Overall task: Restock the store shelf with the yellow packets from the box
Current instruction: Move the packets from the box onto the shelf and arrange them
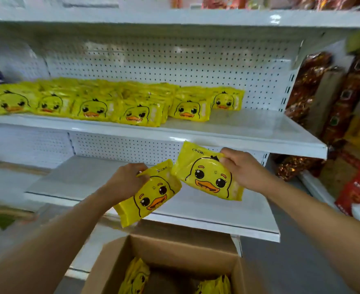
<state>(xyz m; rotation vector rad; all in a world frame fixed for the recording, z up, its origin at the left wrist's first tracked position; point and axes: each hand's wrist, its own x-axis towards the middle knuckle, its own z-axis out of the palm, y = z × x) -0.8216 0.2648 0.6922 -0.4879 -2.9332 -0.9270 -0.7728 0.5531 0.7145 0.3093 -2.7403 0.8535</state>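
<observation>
White pegboard store shelf, stocked with duck packets.
Left hand fingers clamp one yellow packet; right hand fingers clamp another packet, above the box.

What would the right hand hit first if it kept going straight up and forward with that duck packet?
Probably the front edge of the stocked shelf just above the right hand and its packet; depth is unclear.

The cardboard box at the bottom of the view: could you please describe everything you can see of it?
The cardboard box is plain brown corrugated card, open at the top, with a flap folded back toward the shelving. It sits low in front of the shelves, below both hands, cut off by the picture's bottom edge. Inside, yellow duck-face packets stand on edge at left and right, with a dark gap between them. Neither hand touches it.
</observation>
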